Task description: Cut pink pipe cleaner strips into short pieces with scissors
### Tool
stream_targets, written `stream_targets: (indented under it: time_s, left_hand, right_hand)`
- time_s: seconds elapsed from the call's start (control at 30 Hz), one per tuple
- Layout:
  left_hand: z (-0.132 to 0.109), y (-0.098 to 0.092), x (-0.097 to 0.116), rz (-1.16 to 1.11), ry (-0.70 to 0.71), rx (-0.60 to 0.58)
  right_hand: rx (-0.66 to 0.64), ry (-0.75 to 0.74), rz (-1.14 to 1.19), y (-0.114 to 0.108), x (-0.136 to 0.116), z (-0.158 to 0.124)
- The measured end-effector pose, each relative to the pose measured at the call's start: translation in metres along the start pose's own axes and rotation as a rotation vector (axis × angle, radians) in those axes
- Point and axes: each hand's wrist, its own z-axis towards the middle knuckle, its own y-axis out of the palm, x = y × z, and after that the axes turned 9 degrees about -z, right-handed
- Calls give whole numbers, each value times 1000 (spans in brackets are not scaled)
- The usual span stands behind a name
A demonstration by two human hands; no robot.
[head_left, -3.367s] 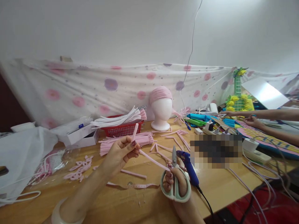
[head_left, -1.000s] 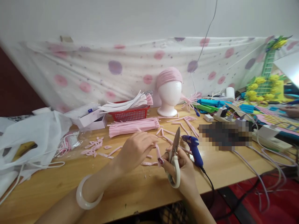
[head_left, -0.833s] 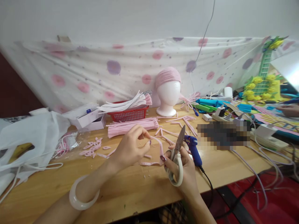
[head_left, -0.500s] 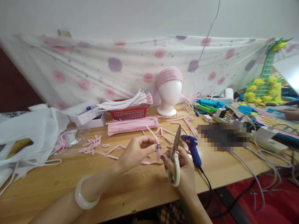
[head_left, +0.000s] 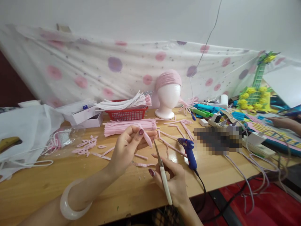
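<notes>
My left hand (head_left: 124, 147) is closed, thumb and fingers pinching a short pink pipe cleaner (head_left: 147, 140) above the table's middle. Its free end slants down past my thumb. In my right hand (head_left: 176, 183) are scissors with white handles (head_left: 165, 183), their blades tilted up and left. The blade tip is close to the fingers of my left hand; whether it touches anything I cannot tell. Behind my left hand lies a bundle of pink pipe cleaners (head_left: 130, 128). Small pink loops (head_left: 86, 145) are piled to the left.
A blue glue gun (head_left: 190, 153) stands right of my right hand, its cord running off the table edge. Behind are a red basket (head_left: 127, 114) of white stems and a foam head (head_left: 168, 97) in a pink cap. Power strips and cables (head_left: 258, 142) crowd the right, near another person's hand (head_left: 282, 123).
My left hand has turned and lifted slightly, so the pipe cleaner now slants across its fingers. My right hand has moved lower and left, swinging the scissors' blades leftward.
</notes>
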Motion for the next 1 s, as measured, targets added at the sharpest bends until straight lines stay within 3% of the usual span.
stream_targets:
  time_s: [0.13, 0.33, 0.57, 0.77, 1.0]
  left_hand:
    - [1, -2, 0, 51, -4, 3]
    - [2, -2, -2, 170, 9, 7]
    - [-2, 3, -5, 321, -196, -61]
    - [-3, 3, -2, 382, -125, -140]
    - [-6, 8, 10, 731, -68, -428]
  right_hand:
    - [-4, -13, -6, -1, -2, -1]
    - [103, 168, 327, -3, -14, 9]
    - [203, 109, 380, -4, -23, 16]
    - [152, 102, 371, -4, -18, 16]
    - [133, 213, 567, -11, -17, 33]
